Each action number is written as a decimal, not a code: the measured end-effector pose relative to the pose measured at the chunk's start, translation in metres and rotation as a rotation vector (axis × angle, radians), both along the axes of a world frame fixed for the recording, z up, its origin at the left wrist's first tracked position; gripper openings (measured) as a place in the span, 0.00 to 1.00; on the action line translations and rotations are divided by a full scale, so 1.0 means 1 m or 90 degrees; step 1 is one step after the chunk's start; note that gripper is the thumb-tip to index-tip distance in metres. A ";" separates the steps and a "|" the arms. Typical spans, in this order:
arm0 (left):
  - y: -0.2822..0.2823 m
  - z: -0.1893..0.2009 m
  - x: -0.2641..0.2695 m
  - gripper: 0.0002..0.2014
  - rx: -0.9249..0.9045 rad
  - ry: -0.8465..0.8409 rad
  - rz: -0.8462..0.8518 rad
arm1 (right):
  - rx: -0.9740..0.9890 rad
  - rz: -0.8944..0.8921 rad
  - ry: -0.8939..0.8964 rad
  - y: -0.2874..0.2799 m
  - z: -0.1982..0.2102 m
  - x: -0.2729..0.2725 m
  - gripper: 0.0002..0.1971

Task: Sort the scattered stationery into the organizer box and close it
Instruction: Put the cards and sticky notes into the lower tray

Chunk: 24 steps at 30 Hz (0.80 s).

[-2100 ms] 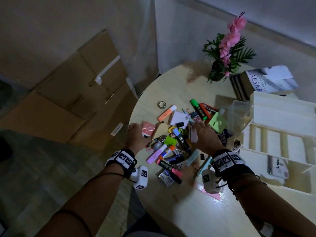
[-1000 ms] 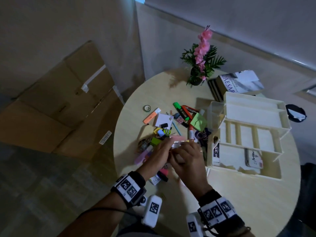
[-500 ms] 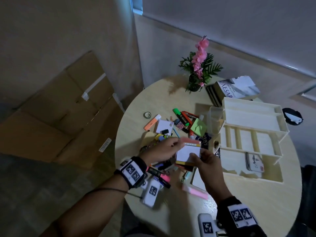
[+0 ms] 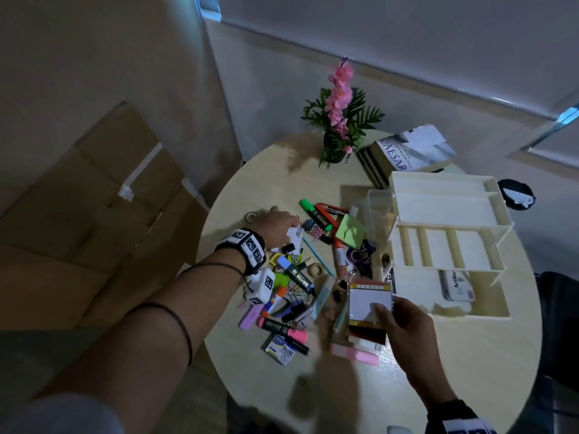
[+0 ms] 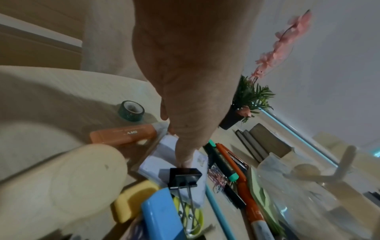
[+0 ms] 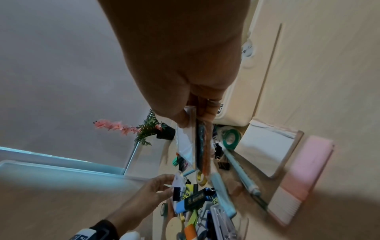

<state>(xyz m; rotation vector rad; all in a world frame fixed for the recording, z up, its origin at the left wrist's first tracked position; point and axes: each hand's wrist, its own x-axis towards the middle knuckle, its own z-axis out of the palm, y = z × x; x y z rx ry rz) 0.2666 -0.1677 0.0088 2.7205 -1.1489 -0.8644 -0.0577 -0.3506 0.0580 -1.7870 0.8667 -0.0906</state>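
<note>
Stationery lies in a heap (image 4: pixel 300 277) on a round table. My left hand (image 4: pixel 275 222) reaches to the heap's far side. Its thumb (image 5: pixel 184 155) lies on a white note pad (image 5: pixel 162 155) beside a black binder clip (image 5: pixel 185 174), and its fingers curl at the pad's far edge. My right hand (image 4: pixel 380 311) holds a stack of note pads (image 4: pixel 369 300) above the table, thumb on the white top pad. That stack shows edge-on in the right wrist view (image 6: pixel 187 142). The cream organizer box (image 4: pixel 438 211) stands open on the right with its trays fanned out.
A potted pink flower (image 4: pixel 340 120) and books (image 4: pixel 407 148) stand at the table's back. A clear plastic tub (image 4: pixel 377 214) sits left of the box. An Artline case (image 4: pixel 459 285) lies in the box base. A pink pad (image 4: pixel 354 353) lies near me. Cardboard boxes (image 4: pixel 94 198) fill the floor on the left.
Both hands held the pad stack half a second ago. My left hand has let go and moved left and away to the white note pad; my right hand keeps the stack.
</note>
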 end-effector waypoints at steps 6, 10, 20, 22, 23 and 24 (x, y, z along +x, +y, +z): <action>-0.005 0.005 0.007 0.16 -0.051 0.012 0.060 | 0.008 -0.019 0.018 -0.004 -0.009 -0.005 0.06; -0.006 0.026 -0.002 0.05 -0.120 0.006 0.077 | -0.018 0.017 0.023 -0.006 -0.013 -0.006 0.03; -0.007 0.091 -0.101 0.11 -0.467 0.321 0.351 | 0.059 -0.010 -0.057 -0.014 -0.005 -0.008 0.05; -0.019 0.082 -0.138 0.12 -0.494 0.428 0.416 | 0.081 -0.020 -0.082 -0.017 -0.004 -0.012 0.05; -0.025 0.077 -0.155 0.13 -0.501 0.455 0.450 | 0.091 -0.018 -0.094 -0.018 -0.001 -0.014 0.06; -0.032 0.072 -0.170 0.14 -0.507 0.466 0.481 | 0.105 -0.017 -0.106 -0.019 0.001 -0.016 0.07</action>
